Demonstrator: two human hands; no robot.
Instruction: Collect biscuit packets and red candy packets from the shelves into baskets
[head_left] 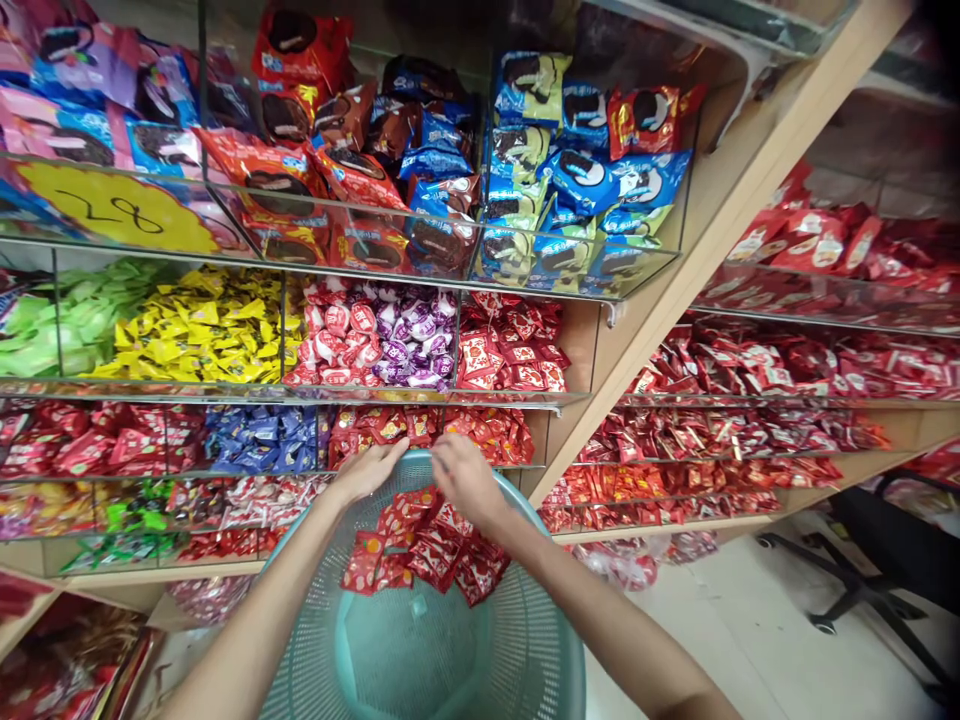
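Note:
A green plastic basket (566, 640) with perforated walls stands in front of the shelves. Red candy packets (420, 545) lie in it against the far side, and part of its bottom shows bare. My left hand (373, 470) is closed on the far rim of the basket, its fingers pointing right. Over the same rim, a little to the right, is my right hand (466, 480), fingers bent and slightly blurred; what they hold, if anything, is hidden. Just behind both hands is a shelf bin of red packets (491, 432).
Clear-fronted shelves hold blue candies (262, 437), yellow candies (214, 325), and cookie packs (581, 180) higher up. A yellow price tag (116, 207) reads 28. A slanting wooden upright (720, 220) divides the shelves. A black wheeled chair (892, 560) stands at right.

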